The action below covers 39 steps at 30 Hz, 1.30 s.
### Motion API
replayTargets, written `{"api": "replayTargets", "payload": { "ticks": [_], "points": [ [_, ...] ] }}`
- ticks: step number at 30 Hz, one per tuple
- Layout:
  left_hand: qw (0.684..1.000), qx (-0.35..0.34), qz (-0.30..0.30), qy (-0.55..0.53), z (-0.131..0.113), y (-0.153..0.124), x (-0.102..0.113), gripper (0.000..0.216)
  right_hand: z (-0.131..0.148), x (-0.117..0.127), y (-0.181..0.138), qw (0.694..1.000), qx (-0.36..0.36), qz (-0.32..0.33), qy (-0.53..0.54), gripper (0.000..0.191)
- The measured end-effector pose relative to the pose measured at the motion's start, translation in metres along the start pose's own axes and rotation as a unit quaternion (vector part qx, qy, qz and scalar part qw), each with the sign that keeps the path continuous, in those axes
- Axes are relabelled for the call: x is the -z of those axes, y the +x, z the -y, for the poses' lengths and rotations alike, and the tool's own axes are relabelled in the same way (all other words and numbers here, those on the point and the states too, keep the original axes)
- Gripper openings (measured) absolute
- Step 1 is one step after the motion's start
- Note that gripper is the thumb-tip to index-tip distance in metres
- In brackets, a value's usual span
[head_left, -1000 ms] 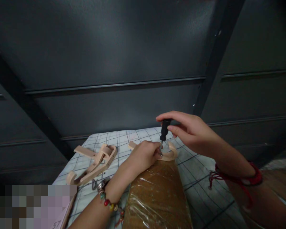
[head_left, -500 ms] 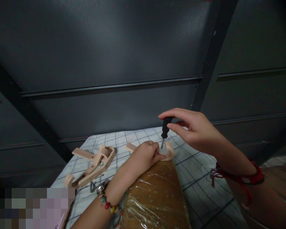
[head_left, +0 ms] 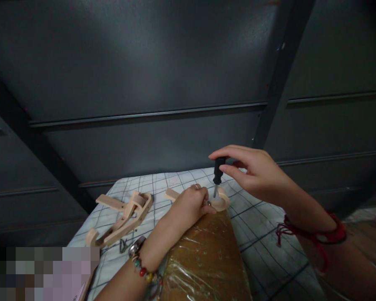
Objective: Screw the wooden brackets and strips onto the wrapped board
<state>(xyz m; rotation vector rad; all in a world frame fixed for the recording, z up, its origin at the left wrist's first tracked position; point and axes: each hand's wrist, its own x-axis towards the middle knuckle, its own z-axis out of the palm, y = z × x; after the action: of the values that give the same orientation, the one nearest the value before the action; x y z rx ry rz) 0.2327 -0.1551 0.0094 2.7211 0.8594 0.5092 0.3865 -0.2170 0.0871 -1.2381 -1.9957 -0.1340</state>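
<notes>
My right hand [head_left: 247, 167] grips the black handle of a small screwdriver [head_left: 218, 171] between thumb and fingers. Its metal shaft points down toward the curved end of a pale wooden hook [head_left: 224, 200]. My left hand [head_left: 194, 200], wearing a ring, is closed around the middle of that hook and covers most of it. A flat wooden end sticks out on the far side of the left hand. Beneath the hook lies a brown cardboard box [head_left: 207, 255] wrapped in shiny clear tape. Whether the screwdriver's tip touches a screw is hidden by my left fingers.
Several more wooden hook pieces [head_left: 125, 217] lie at the left on the checked cloth [head_left: 263, 217]. Small dark metal parts [head_left: 123, 246] sit beside my left wrist. A dark metal panel wall [head_left: 156, 142] rises right behind the table.
The screwdriver and my right hand have dropped slightly. A small shiny metal spot now shows by my left fingertips. The wooden pieces at the left stay where they were.
</notes>
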Motion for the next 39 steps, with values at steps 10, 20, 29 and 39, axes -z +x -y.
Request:
{"api": "replayTargets", "payload": {
  "ticks": [10, 20, 29, 39],
  "points": [
    [0.996, -0.032, 0.008, 0.087, -0.007, 0.0, -0.003, 0.019, -0.001, -0.003, 0.0, 1.0, 0.004, 0.007, 0.009, 0.025],
    [0.994, -0.097, 0.048, -0.012, 0.0, -0.003, 0.01, 0.02, -0.002, -0.003, 0.001, 1.0, -0.001, 0.023, 0.009, 0.025],
    [0.997, -0.019, 0.008, 0.079, -0.005, 0.001, 0.0, 0.028, -0.005, -0.008, 0.002, 0.998, 0.007, 0.062, -0.004, 0.026],
    [0.997, -0.07, 0.035, -0.019, 0.008, -0.001, 0.007, 0.024, -0.006, -0.009, 0.001, 0.997, 0.005, 0.072, -0.022, 0.026]
  ]
}}
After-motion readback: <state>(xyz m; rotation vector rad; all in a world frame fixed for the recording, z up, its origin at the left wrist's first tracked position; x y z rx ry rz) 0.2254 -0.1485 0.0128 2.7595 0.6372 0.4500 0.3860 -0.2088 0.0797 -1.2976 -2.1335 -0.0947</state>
